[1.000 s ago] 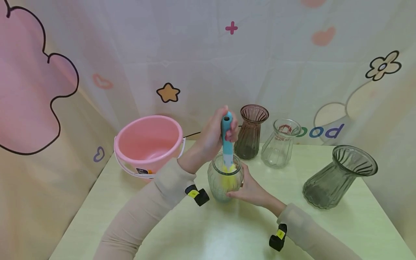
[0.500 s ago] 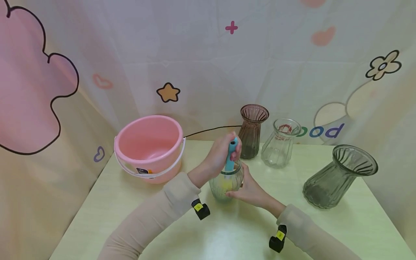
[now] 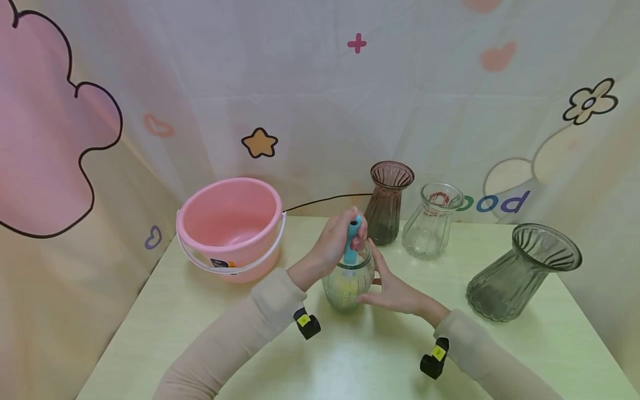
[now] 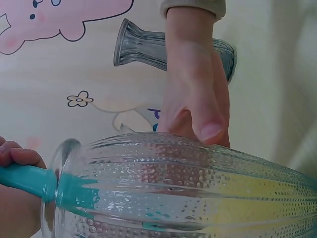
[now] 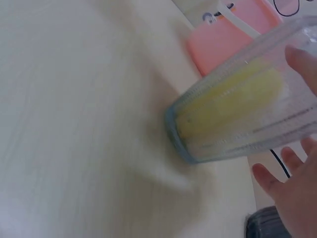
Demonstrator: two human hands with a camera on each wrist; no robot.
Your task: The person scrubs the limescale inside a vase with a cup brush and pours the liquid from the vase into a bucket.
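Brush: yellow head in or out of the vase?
In. The yellow head shows through the glass of the vase; the blue handle sticks up out of it.

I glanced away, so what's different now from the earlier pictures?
The left hand moved down, pushing the turquoise brush it grips deeper into the ribbed vase. The right hand loosened: its fingers spread wider around that vase and shifted slightly right; contact is unclear. The pink bucket, purple vase, clear vase and grey vase stayed put.
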